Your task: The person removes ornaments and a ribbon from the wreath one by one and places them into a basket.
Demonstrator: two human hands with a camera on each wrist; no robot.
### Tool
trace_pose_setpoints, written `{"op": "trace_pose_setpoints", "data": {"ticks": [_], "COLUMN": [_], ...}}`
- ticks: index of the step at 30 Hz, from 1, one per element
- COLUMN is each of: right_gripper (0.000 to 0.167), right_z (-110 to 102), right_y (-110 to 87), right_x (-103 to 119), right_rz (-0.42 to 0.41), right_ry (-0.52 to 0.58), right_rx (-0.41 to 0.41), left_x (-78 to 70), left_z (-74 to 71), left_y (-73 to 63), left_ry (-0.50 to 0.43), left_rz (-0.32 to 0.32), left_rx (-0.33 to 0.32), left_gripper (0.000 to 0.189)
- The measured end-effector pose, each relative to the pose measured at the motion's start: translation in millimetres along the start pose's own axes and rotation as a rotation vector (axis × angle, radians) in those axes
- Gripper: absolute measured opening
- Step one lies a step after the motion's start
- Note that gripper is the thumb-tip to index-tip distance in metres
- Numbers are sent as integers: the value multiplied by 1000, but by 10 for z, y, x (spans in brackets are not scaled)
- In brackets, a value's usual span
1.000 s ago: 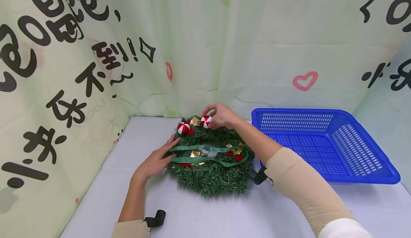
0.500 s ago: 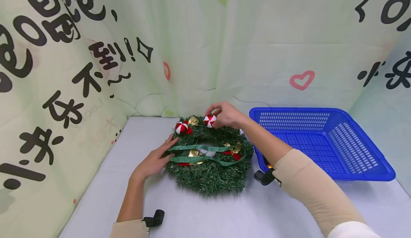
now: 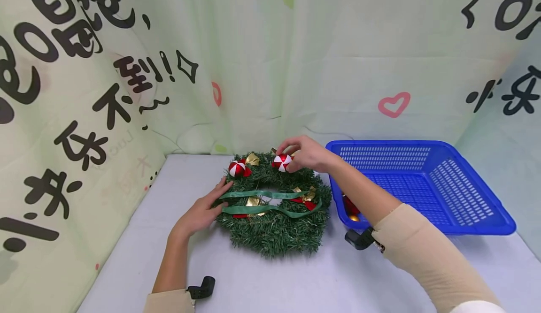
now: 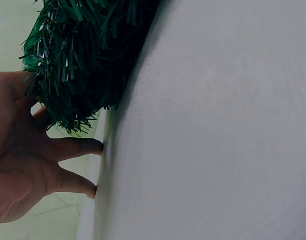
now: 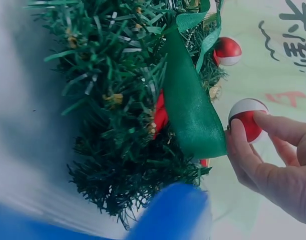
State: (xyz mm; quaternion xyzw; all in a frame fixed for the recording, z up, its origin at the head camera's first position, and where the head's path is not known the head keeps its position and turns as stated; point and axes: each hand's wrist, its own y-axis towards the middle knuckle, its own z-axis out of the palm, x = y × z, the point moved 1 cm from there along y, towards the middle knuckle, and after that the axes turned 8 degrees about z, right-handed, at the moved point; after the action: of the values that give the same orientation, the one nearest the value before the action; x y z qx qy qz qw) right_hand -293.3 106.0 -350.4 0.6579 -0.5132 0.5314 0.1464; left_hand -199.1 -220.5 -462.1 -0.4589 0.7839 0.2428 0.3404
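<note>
A green tinsel wreath (image 3: 274, 238) lies on the white table, with a green ribbon (image 3: 274, 209) across its middle. In the head view my left hand (image 3: 200, 213) rests against the wreath's left side, fingers spread; two fingertips touch the table in the left wrist view. My right hand (image 3: 312, 155) pinches a red-and-white ball ornament (image 3: 282, 163) at the wreath's upper right part. The right wrist view shows this ball (image 5: 247, 120) between thumb and fingers, beyond a ribbon loop. Another red-and-white ball (image 3: 237, 168) sits at the wreath's upper left, near a gold bow (image 3: 252, 159).
A blue plastic basket (image 3: 473, 233) stands to the right of the wreath, under my right forearm. Red and gold items (image 3: 351, 207) lie in its near left corner. A printed curtain (image 3: 338, 69) hangs behind the table and along its sides.
My right hand has moved right along the wreath's top with the ball. The forearm's shift uncovers red and gold items in the basket. My left hand keeps its place on the wreath.
</note>
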Motion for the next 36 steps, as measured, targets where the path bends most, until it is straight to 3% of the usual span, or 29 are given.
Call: {"op": "trace_pose_setpoints", "data": {"ticks": [17,36], "right_gripper": [47,43], "right_z": [-165,-374], "right_y": [-387,-879], "right_x": [-182,-410], "right_rz": [-90,-82], "right_ry": [15,-17], "right_rx": [-34,-96], "left_x": [-31,6], "left_z": [-10,-4], "left_y": [-13,-2], "left_ry": [3,1], "left_rz": [-11,-14], "left_rx": [6,12], "left_gripper": [66,64]}}
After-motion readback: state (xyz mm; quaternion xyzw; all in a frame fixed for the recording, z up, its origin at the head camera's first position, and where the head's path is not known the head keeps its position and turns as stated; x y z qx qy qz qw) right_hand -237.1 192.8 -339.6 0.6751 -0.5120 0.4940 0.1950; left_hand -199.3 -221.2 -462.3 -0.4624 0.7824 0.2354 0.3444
